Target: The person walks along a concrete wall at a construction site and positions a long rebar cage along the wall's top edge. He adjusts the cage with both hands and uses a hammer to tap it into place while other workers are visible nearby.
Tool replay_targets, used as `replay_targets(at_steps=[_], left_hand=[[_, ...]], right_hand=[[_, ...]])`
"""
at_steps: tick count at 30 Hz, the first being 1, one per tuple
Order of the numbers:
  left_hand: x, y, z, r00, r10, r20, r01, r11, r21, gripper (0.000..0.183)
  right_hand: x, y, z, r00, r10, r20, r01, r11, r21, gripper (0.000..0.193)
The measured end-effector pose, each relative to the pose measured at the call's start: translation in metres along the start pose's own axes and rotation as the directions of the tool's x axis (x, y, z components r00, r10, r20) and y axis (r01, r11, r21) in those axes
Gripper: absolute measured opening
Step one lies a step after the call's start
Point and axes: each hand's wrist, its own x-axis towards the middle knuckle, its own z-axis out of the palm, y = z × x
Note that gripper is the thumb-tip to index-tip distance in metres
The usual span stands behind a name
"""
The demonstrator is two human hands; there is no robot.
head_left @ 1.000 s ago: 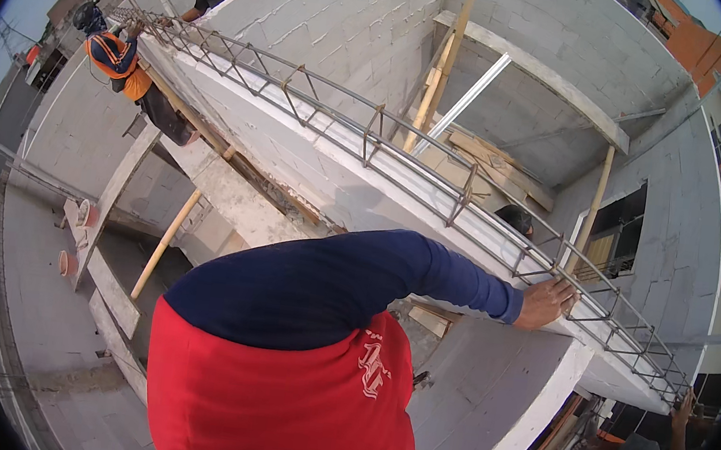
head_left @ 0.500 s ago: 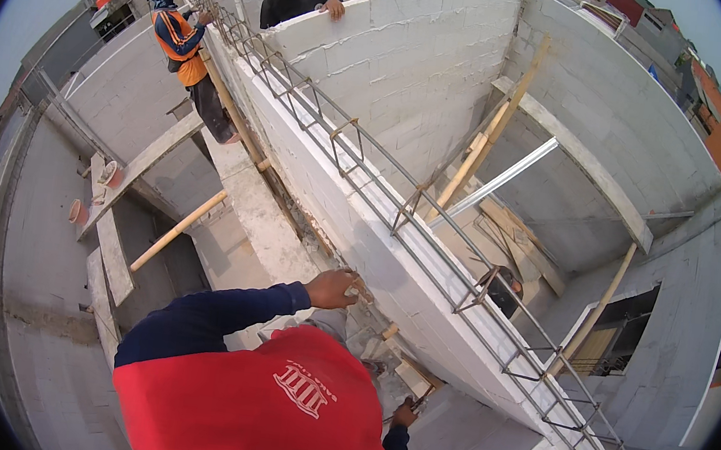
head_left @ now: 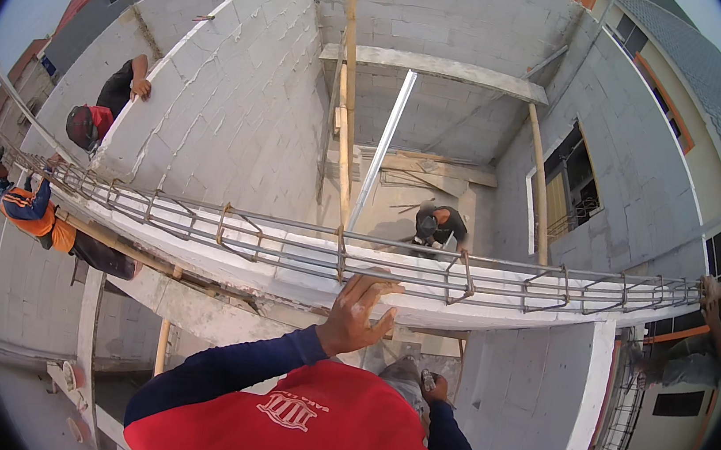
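My left hand [head_left: 359, 315] rests at the near edge of a white block wall [head_left: 301, 282], fingers stretched out and thumb apart. Its fingertips reach up to a steel rebar cage [head_left: 286, 256] lying along the wall's top; whether they touch the bars I cannot tell. Lower and to the right, my right hand [head_left: 438, 388] is closed by my leg. A small shiny grey thing [head_left: 428, 379] shows at its fingers, too small to name.
A person in an orange vest [head_left: 41, 220] stands at the cage's left end. Another person's hand [head_left: 710, 296] is at its right end. One person [head_left: 107, 107] leans over a side wall; another [head_left: 440, 227] is in the room below. Wooden props [head_left: 343, 125] and a plank [head_left: 436, 71] stand beyond.
My view has swung to the right, so the cage now runs nearly level. My left hand has come up to the wall's top edge. My right hand has drawn in beside my leg.
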Motion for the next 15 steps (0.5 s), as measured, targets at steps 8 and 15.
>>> replay_targets(at_steps=[8,15], left_hand=[[0.016,-0.031,-0.004,0.918,0.088,0.387,-0.141,0.983,0.113,0.076],[0.019,-0.039,-0.010,0.893,0.155,0.422,-0.187,0.982,0.035,0.071]], right_hand=[[-0.067,-0.041,0.090,0.889,0.347,-0.298,-0.342,0.937,0.072,0.035],[-0.117,-0.061,0.143,0.610,0.305,-0.732,-0.306,0.942,0.137,0.031]])
